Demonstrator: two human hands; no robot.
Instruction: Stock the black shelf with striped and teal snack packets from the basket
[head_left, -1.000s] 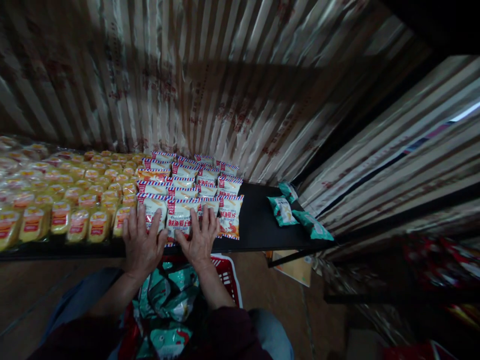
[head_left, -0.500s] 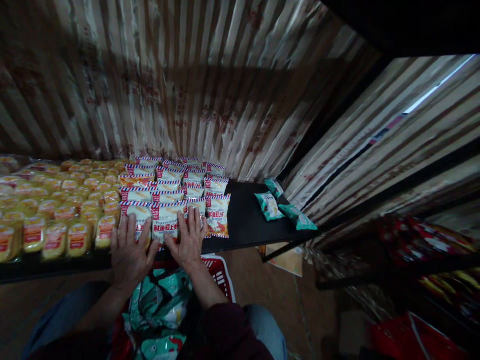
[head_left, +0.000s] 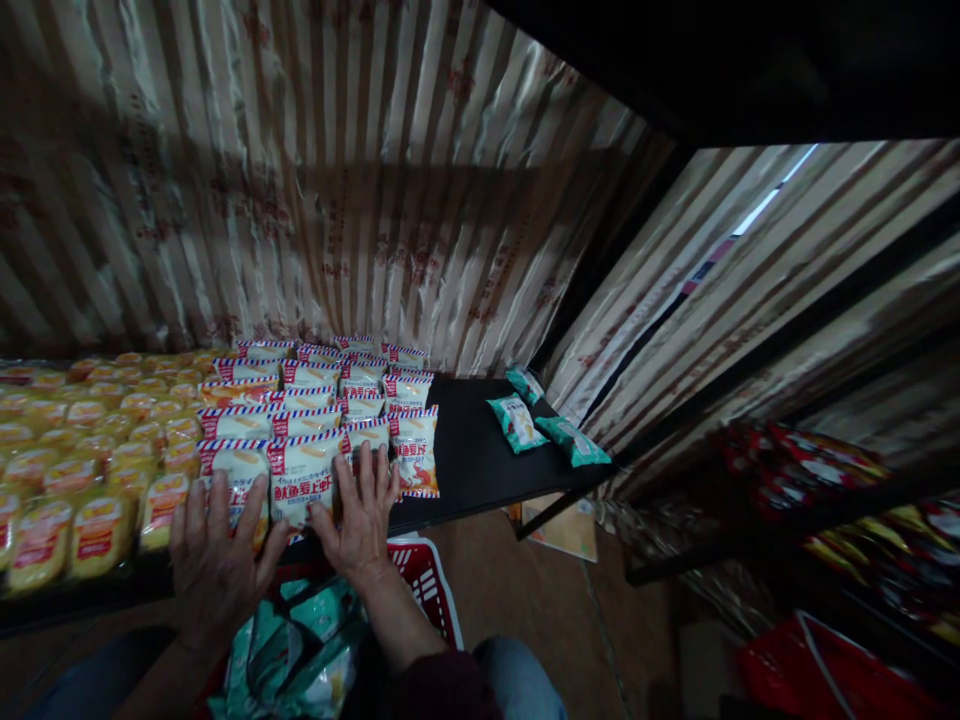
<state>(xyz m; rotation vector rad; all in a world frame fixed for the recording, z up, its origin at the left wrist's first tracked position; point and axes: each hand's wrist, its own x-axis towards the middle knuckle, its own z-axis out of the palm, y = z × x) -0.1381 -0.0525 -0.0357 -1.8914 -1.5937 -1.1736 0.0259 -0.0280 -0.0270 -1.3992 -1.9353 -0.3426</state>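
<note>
My left hand (head_left: 214,560) lies flat, fingers spread, at the front edge of a black shelf (head_left: 480,455), its fingertips on a white snack packet with a red and blue striped edge (head_left: 236,472). My right hand (head_left: 358,510) is also flat and open, resting on the neighbouring white packets (head_left: 304,478) in the front row. More of these packets (head_left: 330,385) lie in rows behind, reaching the back wall. Neither hand grips anything.
Rows of yellow packets (head_left: 82,450) fill the shelf's left part. Three green packets (head_left: 541,420) lie at its right end. A red basket (head_left: 420,580) with green packets (head_left: 300,650) sits below, between my knees. Striped foil sheeting (head_left: 337,200) backs the shelf. Another shelf with red packets (head_left: 825,480) is at right.
The view has turned right and up, so the shelf and hands sit lower left in the picture. Both hands stay flat on the front row; the left hand has slid slightly back toward the edge.
</note>
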